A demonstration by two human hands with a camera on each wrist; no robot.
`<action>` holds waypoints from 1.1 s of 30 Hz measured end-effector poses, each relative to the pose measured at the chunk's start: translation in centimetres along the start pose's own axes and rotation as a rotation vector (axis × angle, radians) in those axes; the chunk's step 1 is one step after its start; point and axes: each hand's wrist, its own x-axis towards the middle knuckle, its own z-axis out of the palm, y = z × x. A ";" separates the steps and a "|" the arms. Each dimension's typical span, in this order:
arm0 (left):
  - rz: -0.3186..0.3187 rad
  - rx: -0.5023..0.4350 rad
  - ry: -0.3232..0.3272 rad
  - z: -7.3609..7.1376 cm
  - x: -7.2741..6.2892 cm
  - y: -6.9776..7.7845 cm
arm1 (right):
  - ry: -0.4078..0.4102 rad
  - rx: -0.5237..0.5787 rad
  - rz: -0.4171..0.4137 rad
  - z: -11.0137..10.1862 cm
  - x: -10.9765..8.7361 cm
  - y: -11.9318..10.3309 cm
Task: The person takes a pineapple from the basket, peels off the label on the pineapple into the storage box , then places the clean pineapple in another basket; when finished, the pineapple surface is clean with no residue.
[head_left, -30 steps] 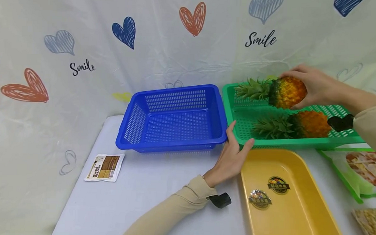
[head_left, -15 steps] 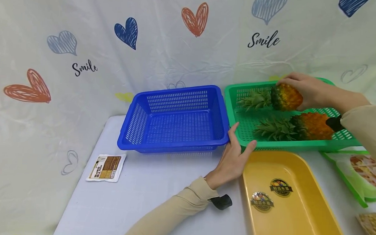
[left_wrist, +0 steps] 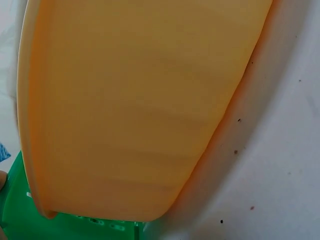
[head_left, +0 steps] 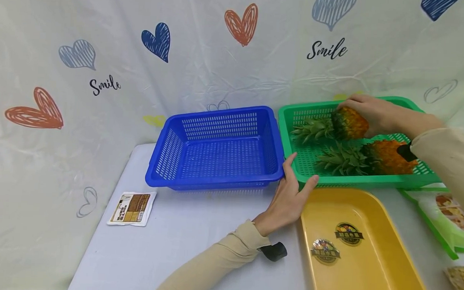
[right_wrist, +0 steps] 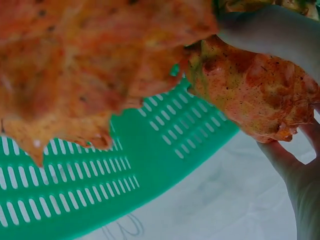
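My right hand (head_left: 376, 116) grips the orange body of a pineapple (head_left: 349, 123) from its base end. This pineapple is low inside the green basket (head_left: 353, 181), with its leaves pointing left. A second pineapple (head_left: 394, 157) lies along the front side of the same basket, leaves also to the left. In the right wrist view, thumb and fingers curl round the held pineapple (right_wrist: 245, 92), and the other one (right_wrist: 85, 60) looms close to the camera. My left hand (head_left: 285, 202) rests at the green basket's front left corner, index finger and thumb spread along it.
A blue basket (head_left: 215, 179) stands left of the green one. In front is a yellow tray (head_left: 358, 269) with two stickers. A small packet (head_left: 132, 208) lies at left; a green-edged bag (head_left: 433, 216) and a bag of yellowish pieces (head_left: 461, 283) lie at right.
My right hand has lowered the pineapple from above the rim down into the green basket. The left hand has stayed at the basket corner.
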 end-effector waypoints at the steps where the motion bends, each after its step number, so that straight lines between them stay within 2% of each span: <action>1: 0.002 0.000 -0.001 0.0 0.0 0.0 | -0.005 0.002 0.008 0.1 0.0 0.1; 7: -0.004 0.010 -0.004 0.0 0.0 0.0 | -0.029 0.022 0.032 0.9 -0.1 0.4; 18: -0.005 0.009 0.002 0.0 0.1 -0.1 | -0.040 0.006 0.020 1.6 0.3 0.4; 28: -0.001 0.015 0.006 0.0 0.0 -0.1 | -0.072 -0.014 0.045 1.7 0.3 0.0; 33: -0.005 0.015 -0.001 0.0 0.0 0.0 | -0.061 -0.002 0.041 1.6 0.0 0.0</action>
